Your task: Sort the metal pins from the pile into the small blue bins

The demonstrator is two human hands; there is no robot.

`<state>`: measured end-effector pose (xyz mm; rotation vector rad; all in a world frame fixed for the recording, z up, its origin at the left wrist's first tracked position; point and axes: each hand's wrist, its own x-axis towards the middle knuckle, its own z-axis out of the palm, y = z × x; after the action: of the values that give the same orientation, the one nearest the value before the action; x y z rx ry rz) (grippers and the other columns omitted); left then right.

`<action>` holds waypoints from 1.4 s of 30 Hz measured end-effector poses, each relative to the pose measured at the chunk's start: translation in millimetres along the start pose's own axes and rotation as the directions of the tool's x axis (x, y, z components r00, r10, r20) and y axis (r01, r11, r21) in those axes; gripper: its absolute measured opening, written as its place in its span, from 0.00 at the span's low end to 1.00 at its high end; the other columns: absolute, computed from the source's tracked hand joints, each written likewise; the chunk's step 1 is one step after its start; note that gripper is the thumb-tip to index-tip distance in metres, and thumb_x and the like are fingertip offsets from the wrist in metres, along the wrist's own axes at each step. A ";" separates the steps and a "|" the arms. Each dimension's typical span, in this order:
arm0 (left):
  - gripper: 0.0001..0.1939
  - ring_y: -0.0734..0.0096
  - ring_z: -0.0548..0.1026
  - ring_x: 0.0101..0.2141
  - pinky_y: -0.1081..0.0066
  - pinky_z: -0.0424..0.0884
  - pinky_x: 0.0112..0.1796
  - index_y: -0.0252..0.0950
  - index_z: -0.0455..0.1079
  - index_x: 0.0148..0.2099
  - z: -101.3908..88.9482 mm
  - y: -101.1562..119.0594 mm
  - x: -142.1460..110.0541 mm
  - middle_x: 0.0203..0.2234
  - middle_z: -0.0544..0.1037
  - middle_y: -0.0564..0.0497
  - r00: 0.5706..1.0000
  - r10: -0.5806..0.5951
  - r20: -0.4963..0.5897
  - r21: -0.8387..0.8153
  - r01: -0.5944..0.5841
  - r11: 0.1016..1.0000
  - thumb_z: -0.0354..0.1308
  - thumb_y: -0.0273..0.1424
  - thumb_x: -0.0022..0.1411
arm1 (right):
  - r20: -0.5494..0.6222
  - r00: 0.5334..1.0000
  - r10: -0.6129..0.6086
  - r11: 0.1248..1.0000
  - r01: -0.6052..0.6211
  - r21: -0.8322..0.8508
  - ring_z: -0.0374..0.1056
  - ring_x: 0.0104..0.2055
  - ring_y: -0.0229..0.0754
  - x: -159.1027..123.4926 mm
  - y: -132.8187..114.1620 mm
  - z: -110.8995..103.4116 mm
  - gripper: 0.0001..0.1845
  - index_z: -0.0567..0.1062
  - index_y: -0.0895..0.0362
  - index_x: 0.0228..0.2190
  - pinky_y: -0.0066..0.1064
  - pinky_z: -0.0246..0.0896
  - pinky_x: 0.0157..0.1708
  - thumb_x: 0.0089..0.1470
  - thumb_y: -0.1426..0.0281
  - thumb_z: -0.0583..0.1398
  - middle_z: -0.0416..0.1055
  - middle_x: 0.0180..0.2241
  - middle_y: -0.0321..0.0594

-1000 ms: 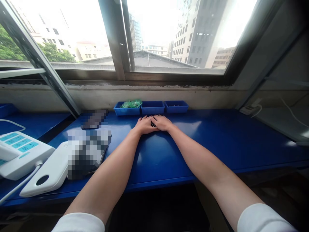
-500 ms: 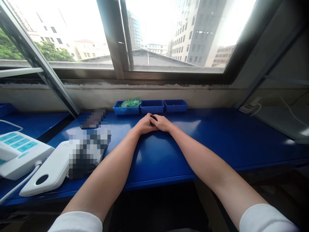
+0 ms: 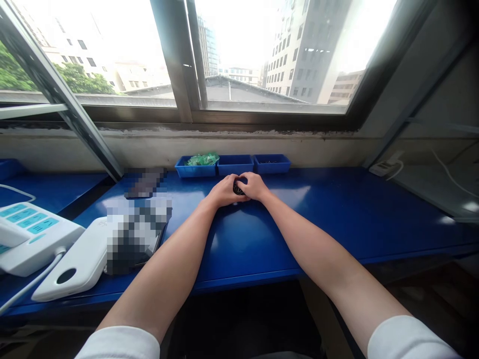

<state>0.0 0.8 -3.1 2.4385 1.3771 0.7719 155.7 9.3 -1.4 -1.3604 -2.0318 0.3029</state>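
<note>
My left hand (image 3: pixel 223 192) and my right hand (image 3: pixel 254 186) meet on the blue worktop (image 3: pixel 337 214), fingers curled together around a small heap of dark pieces (image 3: pixel 238 188) cupped between them. Just beyond the hands stand three small blue trays in a row: the left tray (image 3: pixel 197 170) holds green parts, the middle tray (image 3: pixel 236 164) looks empty, the right tray (image 3: pixel 272 163) has a few small dark bits.
At the left lie a white power strip (image 3: pixel 32 238), a white device (image 3: pixel 77 267) with a cable and two blurred-out items (image 3: pixel 136 234). A window sill runs behind the trays. A white adapter (image 3: pixel 381 168) sits far right.
Both hands went from lying flat on the worktop to curling up and closing around the dark pieces, lifting slightly towards the trays.
</note>
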 end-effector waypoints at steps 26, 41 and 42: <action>0.26 0.56 0.69 0.51 0.60 0.61 0.54 0.35 0.66 0.54 -3.5 4.6 1.3 0.49 0.72 0.43 0.989 0.124 -0.079 0.131 -0.113 0.985 0.55 0.43 0.57 | -0.145 0.989 0.003 0.970 0.033 0.241 0.73 0.37 0.41 -1.8 0.4 -6.1 0.12 0.80 0.55 0.32 0.29 0.65 0.40 0.52 0.64 0.57 0.78 0.33 0.38; 0.17 0.62 0.74 0.41 0.66 0.67 0.45 0.39 0.76 0.45 -7.5 10.7 3.2 0.39 0.78 0.48 0.959 0.031 -0.280 0.119 0.003 0.993 0.47 0.35 0.64 | -0.165 0.977 0.134 0.796 -0.007 0.606 0.73 0.34 0.42 2.9 -0.5 -5.8 0.14 0.78 0.59 0.31 0.32 0.69 0.37 0.42 0.63 0.64 0.77 0.29 0.40; 0.17 0.62 0.75 0.40 0.66 0.67 0.45 0.39 0.76 0.45 -7.7 10.4 3.0 0.39 0.78 0.48 0.961 0.023 -0.277 0.127 0.013 0.992 0.47 0.35 0.64 | -0.179 0.978 0.104 0.826 0.015 0.564 0.73 0.33 0.42 1.0 -2.2 -7.1 0.12 0.78 0.58 0.31 0.32 0.68 0.37 0.43 0.64 0.63 0.77 0.29 0.39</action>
<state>4.5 -2.5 9.0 2.5040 1.5630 1.0950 158.4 8.1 5.5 -1.0122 -1.5631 0.6975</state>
